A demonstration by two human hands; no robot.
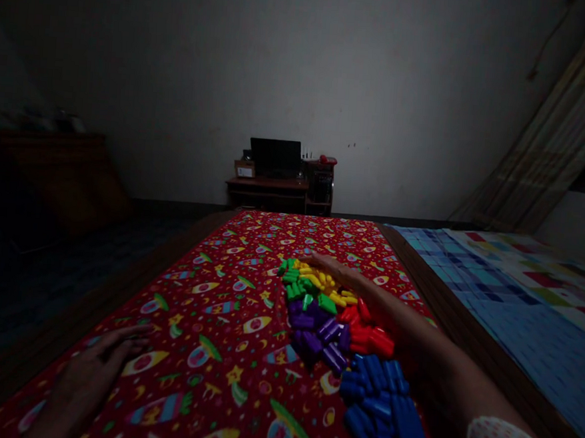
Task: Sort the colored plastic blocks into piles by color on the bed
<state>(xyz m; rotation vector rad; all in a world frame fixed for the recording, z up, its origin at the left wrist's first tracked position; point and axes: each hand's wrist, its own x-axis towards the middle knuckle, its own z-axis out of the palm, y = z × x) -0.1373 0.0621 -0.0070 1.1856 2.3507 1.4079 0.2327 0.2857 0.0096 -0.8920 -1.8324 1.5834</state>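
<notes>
My right hand (325, 264) lies at the far edge of a pile of yellow toy blocks (324, 282), fingers stretched out and seemingly touching them. Beside the yellow ones are green blocks (295, 289). Nearer to me come purple blocks (318, 332), red blocks (364, 334) under my forearm, and blue blocks (382, 409) closest. The colours sit in separate, adjoining heaps. On the left, my left hand (96, 372) rests on the red patterned cloth (204, 339), fingers loosely bent and apart, holding nothing. Some right fingers are hard to make out in the dim light.
A desk (269, 185) with a dark monitor (275, 158) stands against the far wall. Right of the red cloth lies a blue checked cloth (495, 326). A wooden cabinet (60, 176) is at the left, a curtain (543, 143) at the right.
</notes>
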